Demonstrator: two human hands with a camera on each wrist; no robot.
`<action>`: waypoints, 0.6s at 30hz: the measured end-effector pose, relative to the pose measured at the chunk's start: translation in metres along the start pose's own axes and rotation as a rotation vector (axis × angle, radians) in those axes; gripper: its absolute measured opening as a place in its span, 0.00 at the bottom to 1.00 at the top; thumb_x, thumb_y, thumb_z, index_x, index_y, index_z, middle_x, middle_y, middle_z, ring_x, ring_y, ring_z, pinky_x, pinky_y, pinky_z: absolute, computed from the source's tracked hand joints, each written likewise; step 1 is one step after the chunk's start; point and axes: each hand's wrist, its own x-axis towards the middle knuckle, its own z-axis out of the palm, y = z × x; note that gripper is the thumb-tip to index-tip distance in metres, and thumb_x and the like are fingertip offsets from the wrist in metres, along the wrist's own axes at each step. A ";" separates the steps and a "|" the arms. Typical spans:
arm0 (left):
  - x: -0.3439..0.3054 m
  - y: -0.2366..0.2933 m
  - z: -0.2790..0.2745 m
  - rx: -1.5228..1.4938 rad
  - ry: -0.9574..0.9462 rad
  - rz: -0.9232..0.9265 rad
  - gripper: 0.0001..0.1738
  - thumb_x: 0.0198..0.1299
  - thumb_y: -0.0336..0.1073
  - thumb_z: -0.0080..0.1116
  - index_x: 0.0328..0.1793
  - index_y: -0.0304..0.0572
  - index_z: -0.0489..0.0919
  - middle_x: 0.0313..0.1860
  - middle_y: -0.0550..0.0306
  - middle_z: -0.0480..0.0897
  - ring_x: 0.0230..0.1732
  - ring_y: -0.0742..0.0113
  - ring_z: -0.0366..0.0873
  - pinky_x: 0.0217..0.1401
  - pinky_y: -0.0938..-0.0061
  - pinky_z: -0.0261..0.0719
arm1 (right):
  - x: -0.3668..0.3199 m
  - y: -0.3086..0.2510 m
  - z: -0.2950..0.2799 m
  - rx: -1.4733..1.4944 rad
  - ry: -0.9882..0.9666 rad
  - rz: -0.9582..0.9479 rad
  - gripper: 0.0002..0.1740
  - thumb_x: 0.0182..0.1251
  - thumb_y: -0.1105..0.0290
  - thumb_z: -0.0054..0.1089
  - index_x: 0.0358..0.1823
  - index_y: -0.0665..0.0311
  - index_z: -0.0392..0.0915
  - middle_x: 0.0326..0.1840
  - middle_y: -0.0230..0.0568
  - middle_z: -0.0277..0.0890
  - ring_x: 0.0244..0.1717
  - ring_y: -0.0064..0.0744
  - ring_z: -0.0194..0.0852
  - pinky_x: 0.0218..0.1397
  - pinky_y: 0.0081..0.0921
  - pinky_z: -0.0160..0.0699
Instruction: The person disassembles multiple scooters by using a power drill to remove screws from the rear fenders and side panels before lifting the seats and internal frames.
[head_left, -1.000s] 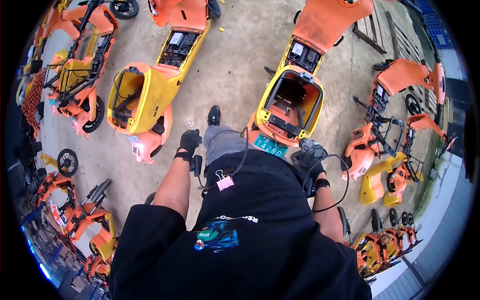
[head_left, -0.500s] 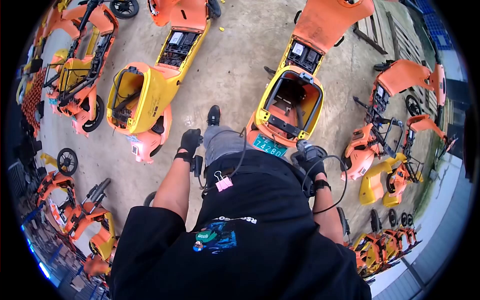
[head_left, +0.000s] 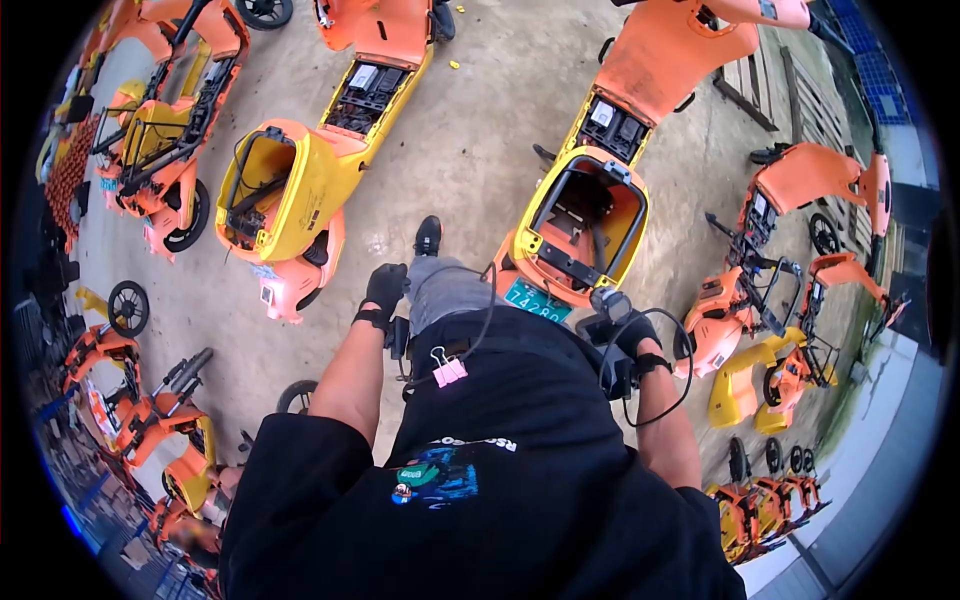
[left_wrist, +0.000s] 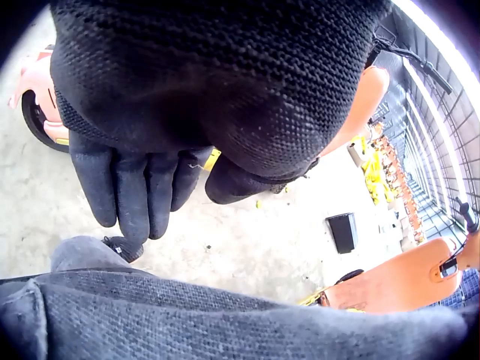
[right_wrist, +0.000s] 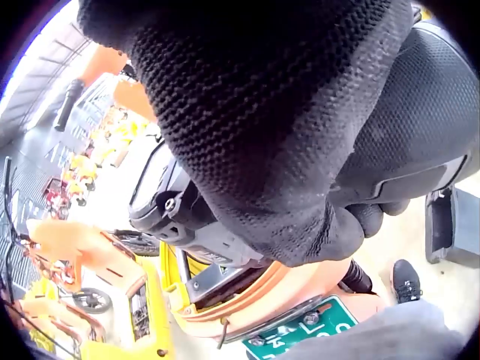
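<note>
In the head view my gloved left hand (head_left: pixel 385 288) hangs beside the grey trouser leg (head_left: pixel 450 290). The left wrist view shows that hand (left_wrist: pixel 202 97) empty, its fingers (left_wrist: pixel 131 195) loosely extended downward. At the right hip, my gloved right hand (head_left: pixel 630 332) grips a dark power tool (head_left: pixel 610 302). Close up in the right wrist view, this hand (right_wrist: pixel 255 135) wraps round the tool (right_wrist: pixel 214 244), and the glove hides much of the handle. Just ahead of the tool stands an orange and yellow scooter body (head_left: pixel 522 247) with an open rear compartment and a green plate (head_left: pixel 536 299).
Another scooter body (head_left: pixel 325 190) stands ahead on the left. More partly stripped scooters (head_left: pixel 725 310) line both sides, with loose yellow panels (head_left: pixel 735 390) at the right. Wooden pallets (head_left: pixel 815 105) lie at the upper right. A cable (head_left: pixel 688 350) loops beside the right forearm.
The head view has shifted slightly, with the scooters ahead sitting lower in it. My right hand and the tool have moved a little down and right. The left hand stays beside the leg.
</note>
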 end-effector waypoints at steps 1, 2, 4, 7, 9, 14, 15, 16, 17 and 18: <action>-0.002 0.002 0.000 -0.003 0.004 -0.001 0.14 0.59 0.43 0.54 0.42 0.39 0.76 0.29 0.54 0.82 0.26 0.68 0.79 0.29 0.75 0.75 | 0.000 -0.005 -0.001 0.035 0.002 -0.040 0.23 0.52 0.58 0.66 0.49 0.60 0.77 0.42 0.39 0.79 0.43 0.33 0.77 0.47 0.28 0.75; -0.005 0.003 0.002 0.003 0.009 -0.006 0.14 0.60 0.43 0.54 0.41 0.39 0.76 0.29 0.54 0.82 0.26 0.68 0.79 0.29 0.75 0.75 | -0.002 -0.008 -0.001 0.070 0.005 -0.077 0.22 0.54 0.62 0.66 0.51 0.61 0.76 0.43 0.36 0.78 0.43 0.29 0.75 0.48 0.25 0.75; -0.005 -0.001 0.003 0.007 0.011 -0.011 0.14 0.60 0.43 0.53 0.41 0.39 0.75 0.29 0.54 0.82 0.26 0.68 0.79 0.28 0.75 0.74 | -0.005 -0.011 -0.001 0.122 0.011 -0.130 0.21 0.57 0.68 0.65 0.53 0.61 0.74 0.45 0.31 0.76 0.44 0.24 0.74 0.50 0.21 0.74; 0.002 -0.008 0.003 0.048 0.001 -0.005 0.14 0.60 0.44 0.53 0.41 0.39 0.75 0.29 0.54 0.82 0.26 0.68 0.79 0.28 0.75 0.74 | -0.012 -0.014 -0.002 0.187 0.115 -0.335 0.21 0.52 0.64 0.64 0.48 0.60 0.73 0.43 0.38 0.73 0.44 0.37 0.73 0.48 0.28 0.74; 0.002 -0.011 0.003 0.060 -0.003 0.030 0.14 0.60 0.44 0.52 0.39 0.39 0.75 0.28 0.54 0.82 0.25 0.68 0.79 0.28 0.75 0.74 | -0.018 -0.018 -0.003 0.085 0.156 -0.392 0.19 0.54 0.72 0.61 0.49 0.61 0.72 0.44 0.35 0.73 0.45 0.32 0.72 0.49 0.26 0.75; 0.042 -0.051 -0.008 0.285 -0.023 0.228 0.15 0.61 0.44 0.52 0.37 0.38 0.74 0.28 0.53 0.83 0.25 0.68 0.80 0.27 0.75 0.74 | -0.021 -0.016 0.006 0.147 0.205 -0.405 0.21 0.54 0.72 0.61 0.51 0.63 0.72 0.47 0.39 0.73 0.50 0.35 0.71 0.54 0.28 0.74; 0.041 -0.052 -0.011 0.387 -0.038 0.377 0.15 0.61 0.43 0.52 0.38 0.37 0.75 0.28 0.53 0.83 0.25 0.68 0.80 0.28 0.75 0.74 | -0.023 -0.016 0.006 0.154 0.237 -0.421 0.21 0.52 0.63 0.61 0.48 0.61 0.72 0.46 0.44 0.71 0.51 0.46 0.69 0.55 0.33 0.70; 0.041 -0.053 -0.010 0.411 -0.044 0.422 0.15 0.61 0.43 0.52 0.38 0.37 0.75 0.28 0.53 0.83 0.25 0.68 0.80 0.27 0.75 0.74 | -0.019 -0.013 0.006 0.153 0.242 -0.423 0.21 0.52 0.63 0.61 0.48 0.61 0.72 0.46 0.44 0.71 0.51 0.46 0.69 0.55 0.33 0.70; 0.042 -0.054 -0.010 0.434 -0.048 0.467 0.15 0.61 0.43 0.52 0.38 0.37 0.75 0.28 0.52 0.83 0.25 0.68 0.80 0.27 0.75 0.74 | -0.015 -0.009 0.008 0.122 0.202 -0.391 0.22 0.53 0.63 0.61 0.50 0.62 0.72 0.48 0.45 0.71 0.53 0.46 0.69 0.57 0.33 0.69; 0.037 -0.050 -0.009 0.457 -0.052 0.512 0.14 0.61 0.43 0.52 0.38 0.37 0.75 0.28 0.52 0.83 0.25 0.68 0.80 0.27 0.75 0.74 | -0.014 -0.004 0.013 0.083 0.182 -0.371 0.24 0.53 0.62 0.61 0.52 0.62 0.71 0.50 0.46 0.71 0.55 0.47 0.68 0.60 0.33 0.68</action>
